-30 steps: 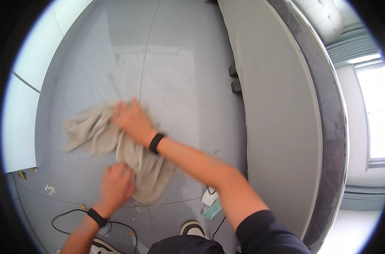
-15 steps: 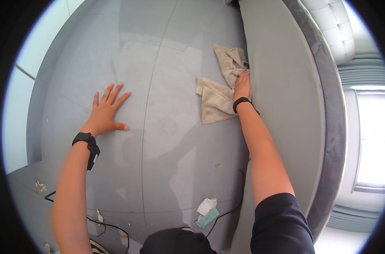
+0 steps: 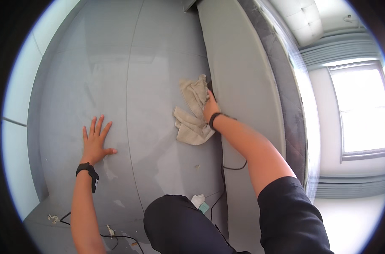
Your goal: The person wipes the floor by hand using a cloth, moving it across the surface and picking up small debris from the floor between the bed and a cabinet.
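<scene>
My left hand lies flat on the grey floor with its fingers spread, holding nothing. A dark band with a small box circles that wrist. At the foot of the grey bed base, my right hand is closed on a crumpled beige cloth. The cloth lies in folds on the floor, one part stretching ahead of the hand and one part nearer me. Some of the right fingers are hidden along the base's lower edge. A thin black band sits on the right wrist.
The bed base runs along the right, with a black cable beside it. A white and green packet lies near my dark-clothed knee. Scraps and another cable are at lower left; a pale cabinet stands left.
The view has shifted, and both hands and the cloth appear lower and further left. My right elbow is more bent, the cloth's folds have changed, and my knee shows more.
</scene>
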Available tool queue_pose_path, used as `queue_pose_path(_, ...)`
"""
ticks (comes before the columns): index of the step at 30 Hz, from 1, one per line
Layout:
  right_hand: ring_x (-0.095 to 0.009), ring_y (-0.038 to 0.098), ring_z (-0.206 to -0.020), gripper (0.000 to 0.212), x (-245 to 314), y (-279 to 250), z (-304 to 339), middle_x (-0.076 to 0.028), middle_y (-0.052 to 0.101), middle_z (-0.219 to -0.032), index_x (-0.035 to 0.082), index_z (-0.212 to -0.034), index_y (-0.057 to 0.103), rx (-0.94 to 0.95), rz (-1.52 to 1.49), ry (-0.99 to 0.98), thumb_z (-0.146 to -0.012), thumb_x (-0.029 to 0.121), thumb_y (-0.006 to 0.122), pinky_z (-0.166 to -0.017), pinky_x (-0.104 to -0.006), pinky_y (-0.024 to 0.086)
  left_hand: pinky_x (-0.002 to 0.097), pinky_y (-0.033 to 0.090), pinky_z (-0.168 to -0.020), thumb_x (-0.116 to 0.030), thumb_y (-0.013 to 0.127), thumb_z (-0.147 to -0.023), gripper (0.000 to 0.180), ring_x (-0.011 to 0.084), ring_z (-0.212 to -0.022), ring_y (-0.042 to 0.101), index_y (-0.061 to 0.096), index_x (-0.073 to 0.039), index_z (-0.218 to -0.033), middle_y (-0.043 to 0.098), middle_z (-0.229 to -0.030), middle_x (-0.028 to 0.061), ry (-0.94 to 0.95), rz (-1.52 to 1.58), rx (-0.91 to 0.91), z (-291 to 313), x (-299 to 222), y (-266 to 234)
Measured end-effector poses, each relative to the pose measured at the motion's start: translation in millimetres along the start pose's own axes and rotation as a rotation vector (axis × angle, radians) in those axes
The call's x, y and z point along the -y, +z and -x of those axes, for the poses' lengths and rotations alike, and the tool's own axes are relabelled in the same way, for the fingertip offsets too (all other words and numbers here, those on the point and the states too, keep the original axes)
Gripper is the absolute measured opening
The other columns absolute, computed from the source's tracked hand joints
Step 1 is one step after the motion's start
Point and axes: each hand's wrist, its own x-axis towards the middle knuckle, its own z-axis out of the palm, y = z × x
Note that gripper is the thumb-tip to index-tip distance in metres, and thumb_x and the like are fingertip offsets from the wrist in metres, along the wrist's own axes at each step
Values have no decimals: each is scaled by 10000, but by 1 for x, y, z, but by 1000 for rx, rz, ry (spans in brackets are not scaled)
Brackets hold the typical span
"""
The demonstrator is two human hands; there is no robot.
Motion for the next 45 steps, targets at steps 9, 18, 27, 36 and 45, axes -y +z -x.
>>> queue_pose_path(9, -280, 484, -1409, 391, 23, 42, -10, -80, 614, -1442, 124, -1350, 676, -88, 11, 71, -1031, 276, 509, -1266, -514, 129, 649, 64, -1239, -394, 934, -629, 1186, 272, -1602, 50, 296, -321, -1626, 96, -1737, -9, 35, -83, -49, -17, -2, 6)
queue_pose_path(18, -441, 286, -1475, 666, 206, 65, 165, -289, 279, -1611, -46, -1465, 475, -394, -1456, 619, -848, 189, 558, -1198, -550, 284, 675, 63, -1225, -363, 902, -718, 1114, 288, -1603, 28, 273, -292, -1635, 78, -1742, 12, 28, -127, -1, -22, -25, -1)
queue_pose_path(27, -331, 562, -1105, 505, 334, -128, 285, -170, 576, -1144, 23, -1153, 631, -777, -1710, 92, -796, 365, 736, -952, -535, 402, 446, 444, -1108, -130, 750, -841, 520, 379, -1318, 507, 572, -51, -1322, 546, -1394, 189, 812, 65, -7, 72, -148, 34)
queue_pose_path(36, -395, 507, -1202, 391, 285, -12, 240, -224, 540, -1275, -13, -1200, 563, -678, -1754, 712, -816, 22, 631, -997, -471, 433, 449, 509, -886, -213, 733, -856, 358, 287, -1120, 586, 645, -113, -1188, 591, -1210, 86, 997, -38, 210, 218, -190, 97)
queue_pose_path(45, -383, 472, -1313, 449, 212, 21, 188, -180, 504, -1453, 35, -1319, 589, -694, -1747, 909, -895, 162, 665, -1096, -451, 396, 432, 448, -935, -236, 731, -810, 478, 261, -1154, 549, 616, -196, -1272, 540, -1302, 87, 880, -19, 116, 196, -227, 153)
